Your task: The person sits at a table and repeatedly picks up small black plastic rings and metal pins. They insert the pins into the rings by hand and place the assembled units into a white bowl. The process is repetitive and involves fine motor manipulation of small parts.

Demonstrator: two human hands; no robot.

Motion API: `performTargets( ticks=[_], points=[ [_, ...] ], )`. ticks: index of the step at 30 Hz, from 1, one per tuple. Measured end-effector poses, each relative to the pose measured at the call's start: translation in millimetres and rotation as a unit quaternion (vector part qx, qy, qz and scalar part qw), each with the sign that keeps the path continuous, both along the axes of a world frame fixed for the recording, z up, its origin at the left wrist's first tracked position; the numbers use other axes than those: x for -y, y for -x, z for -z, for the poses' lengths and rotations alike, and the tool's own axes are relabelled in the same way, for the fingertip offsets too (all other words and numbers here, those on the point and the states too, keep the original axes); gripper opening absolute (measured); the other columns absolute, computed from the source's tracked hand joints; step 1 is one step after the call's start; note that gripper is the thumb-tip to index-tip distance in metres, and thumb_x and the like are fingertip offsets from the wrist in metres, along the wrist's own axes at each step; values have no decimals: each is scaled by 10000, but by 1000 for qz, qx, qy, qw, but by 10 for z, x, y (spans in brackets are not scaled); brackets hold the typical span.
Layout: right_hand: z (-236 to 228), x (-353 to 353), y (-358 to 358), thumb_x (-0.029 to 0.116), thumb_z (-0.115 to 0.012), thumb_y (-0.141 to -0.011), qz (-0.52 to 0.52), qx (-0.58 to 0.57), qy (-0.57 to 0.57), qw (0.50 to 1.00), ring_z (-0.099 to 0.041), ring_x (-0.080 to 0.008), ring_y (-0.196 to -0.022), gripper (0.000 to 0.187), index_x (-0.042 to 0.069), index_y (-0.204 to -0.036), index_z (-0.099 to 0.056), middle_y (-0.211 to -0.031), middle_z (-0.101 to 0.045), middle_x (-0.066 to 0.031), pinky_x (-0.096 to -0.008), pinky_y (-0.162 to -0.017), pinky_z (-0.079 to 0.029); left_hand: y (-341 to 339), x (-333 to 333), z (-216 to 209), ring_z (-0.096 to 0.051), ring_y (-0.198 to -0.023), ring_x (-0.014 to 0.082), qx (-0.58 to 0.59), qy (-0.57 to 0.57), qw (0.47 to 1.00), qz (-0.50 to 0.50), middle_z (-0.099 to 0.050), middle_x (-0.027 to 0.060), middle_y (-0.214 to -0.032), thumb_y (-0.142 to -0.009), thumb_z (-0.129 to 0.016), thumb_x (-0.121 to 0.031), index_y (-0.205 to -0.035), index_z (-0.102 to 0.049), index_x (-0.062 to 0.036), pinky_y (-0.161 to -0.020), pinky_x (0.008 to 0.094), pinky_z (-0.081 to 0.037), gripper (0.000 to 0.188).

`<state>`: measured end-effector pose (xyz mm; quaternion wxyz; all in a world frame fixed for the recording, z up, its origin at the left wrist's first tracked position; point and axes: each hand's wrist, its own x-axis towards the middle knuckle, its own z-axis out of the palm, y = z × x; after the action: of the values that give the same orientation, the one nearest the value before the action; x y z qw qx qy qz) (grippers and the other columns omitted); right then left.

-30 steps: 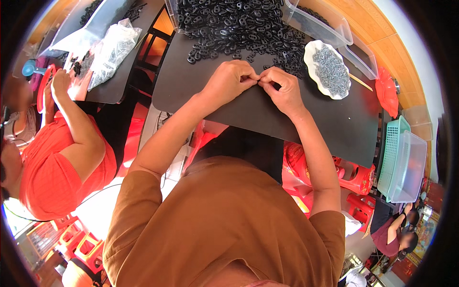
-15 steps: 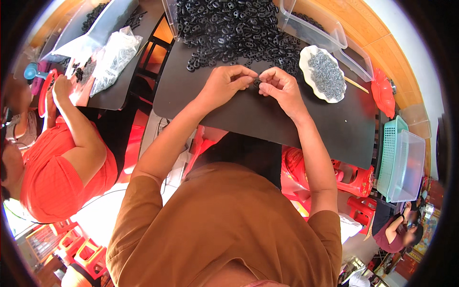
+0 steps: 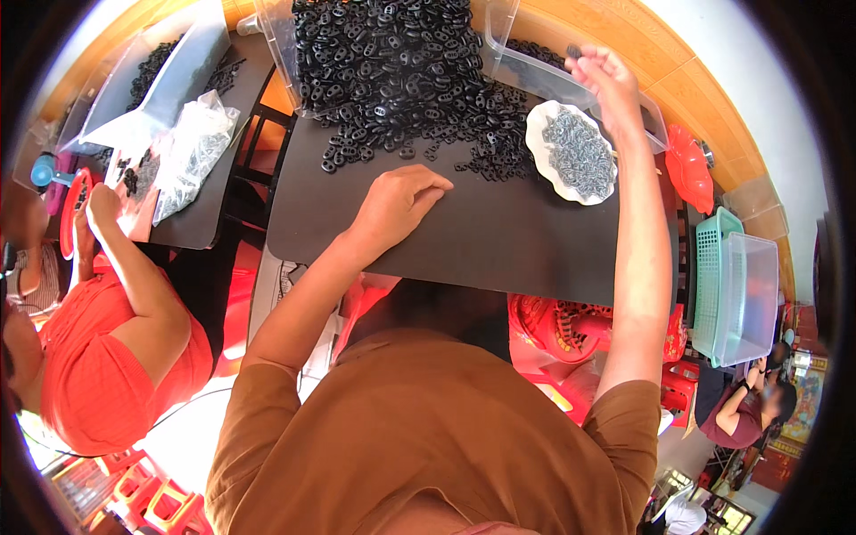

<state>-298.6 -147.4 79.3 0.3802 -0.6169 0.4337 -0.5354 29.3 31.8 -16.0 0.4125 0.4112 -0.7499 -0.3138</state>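
One small black piece [image 3: 573, 52] sits pinched in the fingertips of the right hand [image 3: 604, 78], held up over the clear plastic bin [image 3: 571, 85] at the far side of the table [image 3: 499, 241]. It is too tiny to make out its shape. The left hand [image 3: 397, 201] lies on the dark, smooth table with its fingers curled in loosely, holding nothing that can be seen.

Just past the left hand is a big heap of black pieces [image 3: 401, 71], little flat loops with holes, spilling out of a clear tub whose top is cut off by the edge of the view. Beside the heap, under the right arm, sits a white dish [image 3: 571, 152] with a wavy rim, full of small grey metal bits. Off to the left, another person in a red shirt [image 3: 98, 357] works at a second table, partly cut off.
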Motion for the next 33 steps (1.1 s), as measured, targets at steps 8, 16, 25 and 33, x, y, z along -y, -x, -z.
performTargets(
  ticks=[8, 16, 25, 33],
  points=[
    [200, -248, -100, 135, -691, -829, 40, -318, -3, 947, -664, -167, -770, 162, 56, -971, -697, -873, -714, -66, -337, -705, -515, -31, -13, -14, -645, -725, 195, -22, -21, 1000, -8, -668, 104, -910, -862, -666, -22, -1024, -689, -9, -676, 301, -512, 165],
    [396, -882, -158, 69, -679, -788, 23, -563, 82, 822, -649, -328, -858, 111, 64, -897, -698, -884, -647, -121, -414, -741, -504, -89, 286, -202, -642, -724, 245, 96, 60, 994, 9, -625, 98, -878, -808, -706, -29, -909, -647, -14, -661, 331, -515, 118],
    [571, -766, -80, 23, -663, -752, 3, -574, 51, 817, -630, -360, -864, 45, 27, -793, -644, -854, -629, -154, -442, -754, -481, 291, 481, -88, -635, -893, 321, 179, 107, 978, -4, -616, 108, -912, -823, -707, -123, -909, -657, -43, -775, 421, -510, 127],
    [609, -693, -50, 7, -634, -766, -3, -608, 21, 793, -608, -365, -885, 32, -1, -795, -623, -853, -609, -156, -445, -767, -464, 317, 455, -55, -622, -893, 317, 160, 111, 981, 13, -609, 110, -890, -832, -692, -83, -886, -641, -40, -792, 440, -507, 86]
  ],
)
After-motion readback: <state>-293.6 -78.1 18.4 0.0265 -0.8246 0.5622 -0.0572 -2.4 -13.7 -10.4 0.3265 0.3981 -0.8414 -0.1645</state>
